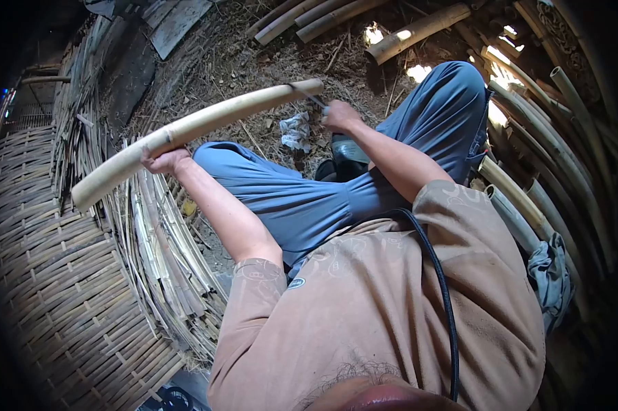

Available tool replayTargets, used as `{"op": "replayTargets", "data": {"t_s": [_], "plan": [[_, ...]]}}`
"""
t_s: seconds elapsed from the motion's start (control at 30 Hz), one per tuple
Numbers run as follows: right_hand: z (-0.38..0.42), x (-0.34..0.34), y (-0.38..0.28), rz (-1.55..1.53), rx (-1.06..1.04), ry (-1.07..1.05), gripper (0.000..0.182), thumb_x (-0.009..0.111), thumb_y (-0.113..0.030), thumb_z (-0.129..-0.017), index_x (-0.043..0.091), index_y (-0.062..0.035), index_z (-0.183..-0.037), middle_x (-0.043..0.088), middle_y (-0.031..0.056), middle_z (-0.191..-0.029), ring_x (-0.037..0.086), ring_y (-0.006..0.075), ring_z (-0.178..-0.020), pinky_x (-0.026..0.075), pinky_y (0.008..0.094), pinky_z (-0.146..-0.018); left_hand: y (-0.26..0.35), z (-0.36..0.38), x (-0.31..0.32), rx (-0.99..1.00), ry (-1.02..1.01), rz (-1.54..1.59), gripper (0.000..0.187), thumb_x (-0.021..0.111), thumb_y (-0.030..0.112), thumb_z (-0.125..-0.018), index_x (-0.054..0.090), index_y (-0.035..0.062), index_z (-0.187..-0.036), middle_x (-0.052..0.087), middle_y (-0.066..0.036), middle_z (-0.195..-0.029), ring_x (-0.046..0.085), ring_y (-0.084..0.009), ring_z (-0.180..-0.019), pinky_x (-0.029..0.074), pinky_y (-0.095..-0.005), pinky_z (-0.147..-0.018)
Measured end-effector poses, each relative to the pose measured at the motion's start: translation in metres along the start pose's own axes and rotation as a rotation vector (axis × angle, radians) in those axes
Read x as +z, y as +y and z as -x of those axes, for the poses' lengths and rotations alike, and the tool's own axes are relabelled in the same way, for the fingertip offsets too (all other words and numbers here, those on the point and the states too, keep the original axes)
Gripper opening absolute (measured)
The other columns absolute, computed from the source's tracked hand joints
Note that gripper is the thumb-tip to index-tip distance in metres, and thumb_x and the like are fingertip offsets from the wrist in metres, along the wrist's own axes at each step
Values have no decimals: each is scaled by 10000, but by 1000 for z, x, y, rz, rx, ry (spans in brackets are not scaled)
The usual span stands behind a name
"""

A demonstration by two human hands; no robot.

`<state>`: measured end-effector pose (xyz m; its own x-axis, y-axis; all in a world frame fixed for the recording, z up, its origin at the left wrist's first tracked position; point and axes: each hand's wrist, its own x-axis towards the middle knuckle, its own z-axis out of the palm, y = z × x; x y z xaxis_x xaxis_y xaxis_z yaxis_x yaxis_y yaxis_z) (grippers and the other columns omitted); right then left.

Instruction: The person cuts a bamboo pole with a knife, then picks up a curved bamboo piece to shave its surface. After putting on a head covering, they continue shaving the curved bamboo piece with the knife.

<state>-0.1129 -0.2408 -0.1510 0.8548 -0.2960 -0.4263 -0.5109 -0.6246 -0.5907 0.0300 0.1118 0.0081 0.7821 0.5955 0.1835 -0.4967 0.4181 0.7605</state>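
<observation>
Left hand: gripping long tan bamboo pole, spanning eight to two o'clock.
Right hand: clenched on slim dark metal tool, pole's tip near eleven.

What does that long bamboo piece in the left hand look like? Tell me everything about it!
The bamboo piece is long, rounded and pale yellow, with a joint ring near the left hand, which grips it from below. It slants across the picture, its left end lower in view. It looks bent, though the lens may add to that. Near its right end, a thin dark blade from the right hand appears to touch it.
</observation>
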Motion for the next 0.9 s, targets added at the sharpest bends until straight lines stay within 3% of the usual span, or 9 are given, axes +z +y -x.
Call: {"op": "replayTargets", "data": {"t_s": [0.07,0.2,0.33,0.47,0.57,0.63,0.67,0.77,0.9], "plan": [[-25,-3,31,6,117,-11,375,667,-259,-794,725,45,-1006,702,265,-1085,693,382,-1035,551,453,-872,-1,-6,-7,-13,-21,52,653,622,403,-648,574,-18,-1145,651,-201,-977,665,-357,-944,548,-507,-866],[-21,-12,33,40,35,-25,353,639,-232,-783,719,82,-924,710,286,-986,706,403,-966,553,469,-833,1,-3,-4,-28,-36,68,650,619,415,-642,585,-19,-1125,654,-192,-973,664,-347,-934,546,-496,-856],[-1,-6,2,15,-185,-28,336,689,-255,-760,727,24,-944,712,261,-1012,692,414,-980,540,473,-867,-15,-11,-8,-111,-116,153,576,588,425,-667,641,-2,-1050,667,-178,-961,662,-329,-940,536,-470,-859],[-22,9,24,-6,-34,-8,317,674,-269,-792,726,25,-901,713,259,-908,712,394,-891,552,475,-774,-17,-17,-18,-76,-100,218,553,578,413,-672,648,1,-1035,670,-162,-940,662,-308,-909,542,-444,-839],[-40,-3,51,116,35,1,326,628,-201,-798,711,99,-896,713,287,-890,727,392,-867,568,460,-772,12,5,-2,-30,-268,192,555,617,364,-651,641,-3,-1067,673,-169,-961,666,-307,-899,550,-443,-834],[-42,-2,54,115,45,-24,321,616,-184,-794,708,111,-881,714,287,-874,728,393,-852,568,458,-787,7,-2,-8,-99,-330,294,572,661,325,-633,641,0,-1103,677,-182,-988,674,-330,-904,549,-478,-862],[-37,4,52,141,-26,122,309,610,-174,-787,709,109,-858,717,277,-860,731,386,-848,566,453,-779,4,-4,-7,-107,-337,312,575,663,317,-632,636,0,-1111,675,-183,-993,671,-329,-911,545,-475,-868],[-41,12,48,102,5,38,321,630,-203,-778,711,99,-849,719,266,-850,731,375,-848,560,455,-754,1,-5,-7,-146,-361,381,593,674,295,-636,613,5,-1149,670,-184,-1013,655,-323,-946,530,-458,-896],[-47,18,46,100,-15,31,330,640,-237,-775,716,81,-821,716,255,-816,730,364,-830,555,457,-736,-7,-3,3,-84,-442,248,563,733,305,-746,586,23,-1211,675,-174,-1021,647,-311,-981,509,-433,-922]]}}
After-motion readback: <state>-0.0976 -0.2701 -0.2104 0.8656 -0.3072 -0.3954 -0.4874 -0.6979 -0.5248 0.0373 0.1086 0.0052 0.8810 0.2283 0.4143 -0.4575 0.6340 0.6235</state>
